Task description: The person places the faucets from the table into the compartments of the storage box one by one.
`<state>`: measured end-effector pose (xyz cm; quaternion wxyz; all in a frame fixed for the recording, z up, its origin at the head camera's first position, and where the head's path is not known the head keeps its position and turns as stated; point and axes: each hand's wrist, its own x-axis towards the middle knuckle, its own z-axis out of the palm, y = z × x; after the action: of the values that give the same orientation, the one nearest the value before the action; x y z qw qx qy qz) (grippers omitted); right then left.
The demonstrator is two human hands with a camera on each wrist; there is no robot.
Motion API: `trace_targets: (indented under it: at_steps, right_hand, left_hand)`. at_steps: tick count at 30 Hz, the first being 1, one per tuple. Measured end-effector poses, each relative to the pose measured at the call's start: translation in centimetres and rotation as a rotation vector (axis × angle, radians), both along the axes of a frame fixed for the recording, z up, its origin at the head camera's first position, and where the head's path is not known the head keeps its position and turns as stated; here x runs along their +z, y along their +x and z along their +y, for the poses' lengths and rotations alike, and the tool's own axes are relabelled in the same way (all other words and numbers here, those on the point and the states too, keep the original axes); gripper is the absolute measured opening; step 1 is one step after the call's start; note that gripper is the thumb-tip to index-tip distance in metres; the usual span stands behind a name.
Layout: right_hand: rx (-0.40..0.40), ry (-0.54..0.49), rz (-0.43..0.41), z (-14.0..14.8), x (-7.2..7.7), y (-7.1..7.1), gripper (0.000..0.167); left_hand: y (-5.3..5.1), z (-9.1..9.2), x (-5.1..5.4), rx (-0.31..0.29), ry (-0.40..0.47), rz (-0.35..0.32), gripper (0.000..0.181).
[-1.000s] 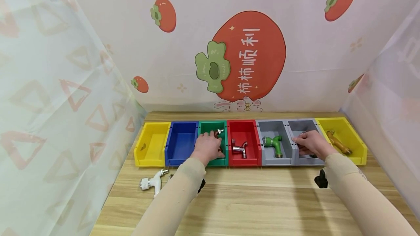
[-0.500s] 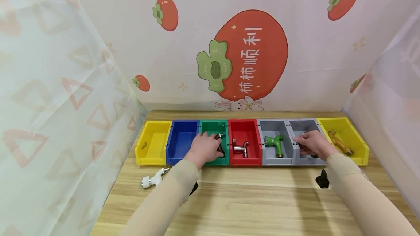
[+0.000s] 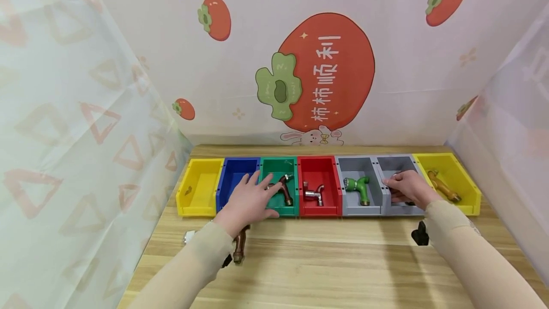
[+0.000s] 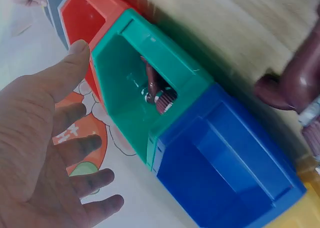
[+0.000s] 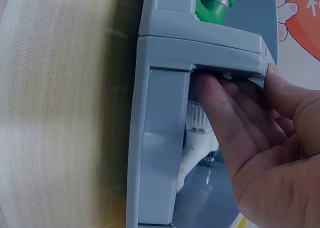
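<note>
My left hand (image 3: 249,201), fingers spread, hovers over the front of the blue bin (image 3: 237,168) and green bin (image 3: 274,163), holding nothing. In the green bin lies a bronze-brown tap (image 3: 286,194), its handle end partly behind my fingers. A second brown tap (image 3: 240,246) lies on the table by my left wrist; the left wrist view shows this brown tap (image 4: 295,85) at its right edge. My right hand (image 3: 407,187) pinches the side wall of the right grey bin (image 5: 230,53), thumb outside and fingers inside. A white tap (image 5: 197,143) lies in that bin.
The red bin (image 3: 317,166) holds a chrome tap (image 3: 314,195), the left grey bin (image 3: 353,163) a green tap (image 3: 358,189). A mustard-yellow tap (image 3: 443,187) lies in the right yellow bin (image 3: 467,192). Another yellow bin (image 3: 199,180) stands far left. My left sleeve mostly hides a white tap (image 3: 188,236).
My left hand has let go of the brown tap in the green bin, spread its fingers and drawn back to the left. The brown tap on the table is uncovered. My right hand stays put.
</note>
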<state>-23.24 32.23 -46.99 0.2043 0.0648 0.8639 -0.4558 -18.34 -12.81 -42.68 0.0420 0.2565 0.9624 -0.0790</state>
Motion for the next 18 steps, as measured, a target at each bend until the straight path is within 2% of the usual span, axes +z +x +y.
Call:
trace_targets:
  at_steps: [8, 18]
  right_hand:
    - [-0.008, -0.006, -0.005, 0.0, 0.0, 0.0, 0.04]
    - [-0.014, -0.019, -0.008, 0.1, 0.0, 0.0, 0.039]
  left_hand:
    - [2.7, -2.4, -0.2, 0.012, 0.024, -0.009, 0.095]
    - [5.6, -4.6, -2.2, 0.037, 0.048, -0.099, 0.105]
